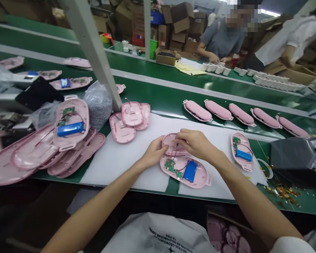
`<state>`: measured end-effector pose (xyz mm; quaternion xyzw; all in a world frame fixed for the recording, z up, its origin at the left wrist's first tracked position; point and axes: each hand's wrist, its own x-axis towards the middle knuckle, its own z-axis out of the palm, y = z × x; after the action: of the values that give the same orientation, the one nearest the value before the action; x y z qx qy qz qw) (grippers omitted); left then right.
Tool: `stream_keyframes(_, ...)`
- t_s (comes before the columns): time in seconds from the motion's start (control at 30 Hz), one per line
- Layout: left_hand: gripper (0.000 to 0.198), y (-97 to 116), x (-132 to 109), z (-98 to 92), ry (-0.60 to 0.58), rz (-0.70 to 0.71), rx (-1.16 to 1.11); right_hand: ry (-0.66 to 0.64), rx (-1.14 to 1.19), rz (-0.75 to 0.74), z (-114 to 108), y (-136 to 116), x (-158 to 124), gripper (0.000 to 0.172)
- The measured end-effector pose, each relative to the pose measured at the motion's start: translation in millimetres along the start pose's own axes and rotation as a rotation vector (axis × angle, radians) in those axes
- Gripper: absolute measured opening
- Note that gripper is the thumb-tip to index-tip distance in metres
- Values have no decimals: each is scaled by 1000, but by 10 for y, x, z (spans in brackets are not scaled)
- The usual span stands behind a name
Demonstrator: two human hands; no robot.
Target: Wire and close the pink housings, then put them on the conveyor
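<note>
Right in front of me lies a pink oval shell half with a green circuit board and a blue battery inside. Just behind it, a second pink shell half faces up, joined to the first by thin wires. My left hand grips the left rim of this second shell, thumb over its edge. Above its right side, my right hand pinches with bent fingers near the wires; what sits between the fingertips is hidden.
Pink shells are piled at the left beside a bag. Another open shell lies right, near a dark machine. Closed pink cases line the green conveyor behind. A metal post rises at left. Two people stand across.
</note>
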<state>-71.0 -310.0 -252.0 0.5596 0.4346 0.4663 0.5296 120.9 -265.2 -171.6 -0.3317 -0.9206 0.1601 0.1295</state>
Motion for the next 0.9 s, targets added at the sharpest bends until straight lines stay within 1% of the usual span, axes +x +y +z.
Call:
stream_keyframes(0.07, 32, -36, -20, 5, 21, 14, -22, -88, -162, 4, 109, 14, 138, 24)
stream_keyframes(0.17, 31, -84, -37, 9, 49, 25, -49, -134, -295, 7, 189, 44, 180, 26)
stream_keyframes(0.3, 31, -109, -60, 28, 74, 33, -52, -170, -418, -10, 187, 5, 190, 27)
stream_keyframes(0.4, 34, -118, -68, 42, 84, 36, -47, -221, -492, -35, 168, -51, 232, 27)
stream_keyframes(0.5, 34, -135, -64, 49, 98, 37, -38, -249, -541, -18, 188, -109, 277, 25)
stream_keyframes(0.6, 33, -145, -62, 50, 109, 37, -23, -183, -529, 83, 248, -161, 293, 23)
stream_keyframes(0.7, 33, -131, -82, 49, 121, 30, -4, -41, -481, 254, 272, -156, 297, 22)
stream_keyframes(0.73, 32, -123, -95, 48, 121, 28, -1, 20, -457, 317, 258, -130, 300, 24)
stream_keyframes(0.8, 32, -108, -123, 47, 119, 28, 5, 105, -367, 408, 200, -41, 310, 37)
stream_keyframes(0.83, 31, -103, -136, 45, 122, 28, 10, 98, -295, 434, 162, 16, 314, 40)
stream_keyframes(0.87, 31, -100, -145, 43, 130, 29, 16, 55, -211, 442, 126, 75, 315, 37)
stream_keyframes(0.9, 31, -99, -149, 40, 142, 30, 21, -3, -123, 433, 97, 130, 312, 28)
